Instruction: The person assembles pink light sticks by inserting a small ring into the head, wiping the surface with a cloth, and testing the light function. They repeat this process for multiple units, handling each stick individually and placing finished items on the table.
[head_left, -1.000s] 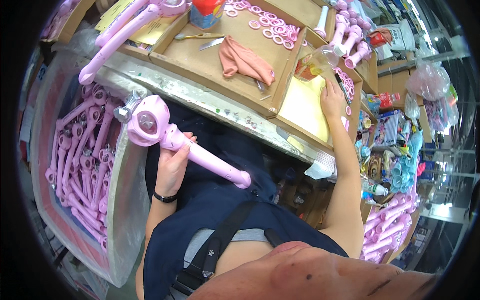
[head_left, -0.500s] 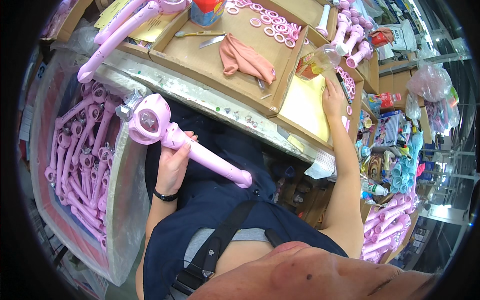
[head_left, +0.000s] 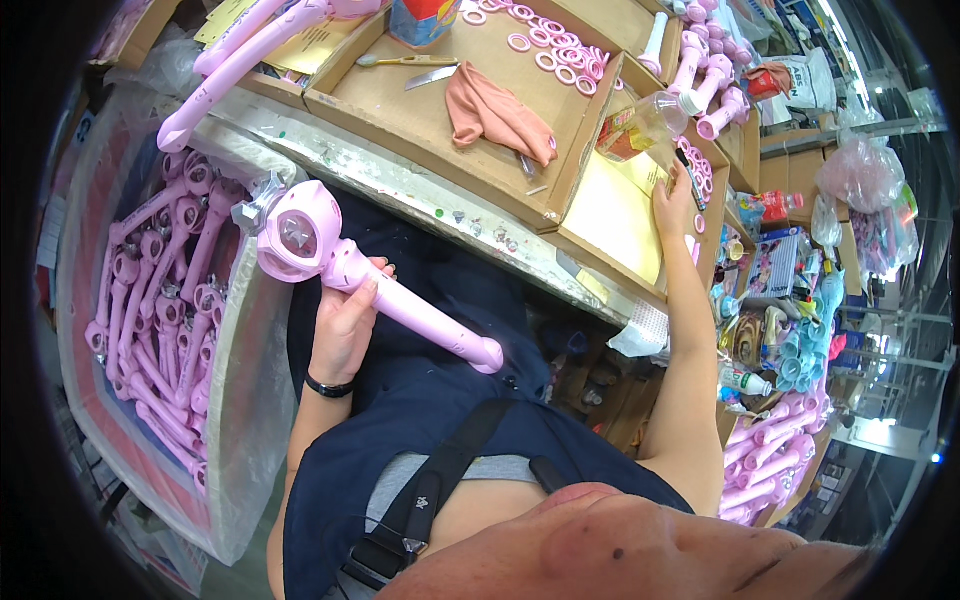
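Observation:
My left hand is closed round the handle of a pink toy wand, held slantwise over my lap. Its round openwork head has a clear star-shaped piece inside and a silvery, gem-like piece on the outer end. At the right, my right hand reaches over the edge of a yellow paper sheet in a shallow cardboard tray. Its thumb and fingers are stretched and apart, close beside a black pen and several small pink rings. Nothing shows between them.
A plastic-lined bin at my left holds many pink wands. The large cardboard tray ahead carries a salmon cloth, a brush, a blade and pink rings. A cut clear bottle lies by the yellow paper. More wands are piled at right.
My right hand has shifted slightly to the right, toward the pen and rings, and its thumb and fingers have spread. The left hand and wand stay nearly still.

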